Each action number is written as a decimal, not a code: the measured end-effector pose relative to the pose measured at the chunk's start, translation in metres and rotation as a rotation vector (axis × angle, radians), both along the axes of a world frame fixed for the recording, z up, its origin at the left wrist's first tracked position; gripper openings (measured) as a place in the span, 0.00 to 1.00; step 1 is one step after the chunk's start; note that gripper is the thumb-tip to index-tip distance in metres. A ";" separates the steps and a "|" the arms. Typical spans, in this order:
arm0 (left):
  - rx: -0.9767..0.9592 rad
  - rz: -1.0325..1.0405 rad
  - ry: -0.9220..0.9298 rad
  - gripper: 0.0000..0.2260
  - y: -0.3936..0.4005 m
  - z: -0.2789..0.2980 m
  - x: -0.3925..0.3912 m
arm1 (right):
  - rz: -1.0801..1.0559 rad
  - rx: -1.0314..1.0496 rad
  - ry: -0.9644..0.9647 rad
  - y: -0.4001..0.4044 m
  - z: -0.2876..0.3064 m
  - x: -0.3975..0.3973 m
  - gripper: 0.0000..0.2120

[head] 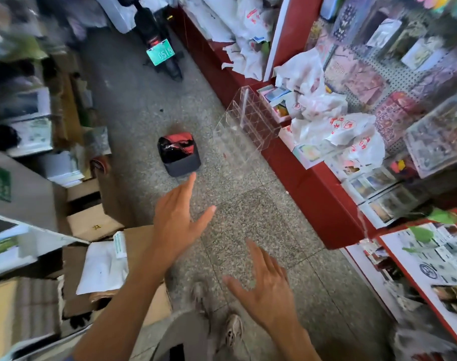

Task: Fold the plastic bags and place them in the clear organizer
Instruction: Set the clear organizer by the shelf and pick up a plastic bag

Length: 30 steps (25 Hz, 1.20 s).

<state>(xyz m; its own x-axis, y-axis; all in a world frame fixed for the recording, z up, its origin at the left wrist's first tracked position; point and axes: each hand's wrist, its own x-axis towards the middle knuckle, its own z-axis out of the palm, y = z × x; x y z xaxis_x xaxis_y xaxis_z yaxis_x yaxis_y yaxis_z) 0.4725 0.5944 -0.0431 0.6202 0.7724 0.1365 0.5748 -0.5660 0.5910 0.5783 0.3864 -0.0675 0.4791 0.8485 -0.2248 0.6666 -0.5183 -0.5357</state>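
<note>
The clear organizer (245, 123), a tall box of small compartments, stands at the edge of the red counter (310, 188). Crumpled white plastic bags with red print (334, 126) lie heaped on the counter just right of it, and more bags (238, 29) lie farther back. My left hand (180, 220) is stretched forward over the floor with straight fingers and holds nothing. My right hand (266, 290) hovers lower and nearer, fingers spread, empty too. Both hands are well short of the organizer and the bags.
A black bin with a red and black liner (179, 155) stands on the speckled floor ahead. A scooter with a green plate (161, 52) is parked at the back. Cardboard boxes and papers (102, 259) are stacked at the left. Packaged goods fill the shelves (415, 105) on the right.
</note>
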 end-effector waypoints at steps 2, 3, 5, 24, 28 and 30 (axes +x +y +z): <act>-0.031 0.033 0.018 0.39 0.043 -0.004 0.022 | 0.000 -0.013 0.022 0.044 -0.005 0.023 0.45; -0.042 0.042 0.021 0.39 0.066 -0.007 0.033 | -0.006 0.010 0.011 0.067 -0.010 0.034 0.45; -0.076 0.044 -0.003 0.39 0.113 -0.011 0.054 | -0.020 0.050 -0.011 0.117 -0.018 0.057 0.43; -0.247 0.021 0.004 0.37 0.543 -0.037 0.253 | -0.138 0.020 0.106 0.541 -0.040 0.258 0.44; -0.265 0.021 0.035 0.37 0.632 -0.035 0.281 | -0.103 -0.004 0.105 0.629 -0.040 0.300 0.49; -0.258 0.016 0.034 0.36 0.675 -0.031 0.292 | -0.118 -0.033 0.133 0.666 -0.036 0.312 0.49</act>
